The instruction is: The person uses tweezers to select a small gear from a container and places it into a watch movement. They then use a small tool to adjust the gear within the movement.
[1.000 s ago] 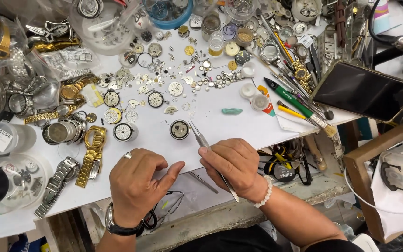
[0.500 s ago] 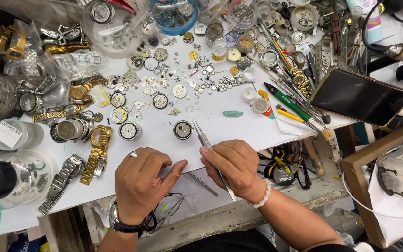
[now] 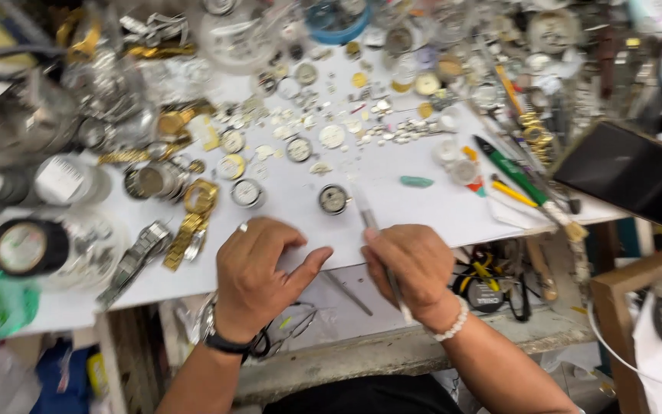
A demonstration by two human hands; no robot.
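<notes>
Tweezers (image 3: 369, 222): clamped in right hand (image 3: 415, 264) grip, tips angled toward round watch case (image 3: 333, 198) on white surface (image 3: 438, 211); left hand (image 3: 258, 268) empty, fingers loosely curled, steadying alongside.

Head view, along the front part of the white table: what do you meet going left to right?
Black tape roll → silver watch band → gold watch → left hand → right hand holding tweezers → green pen → dark tablet.
</notes>
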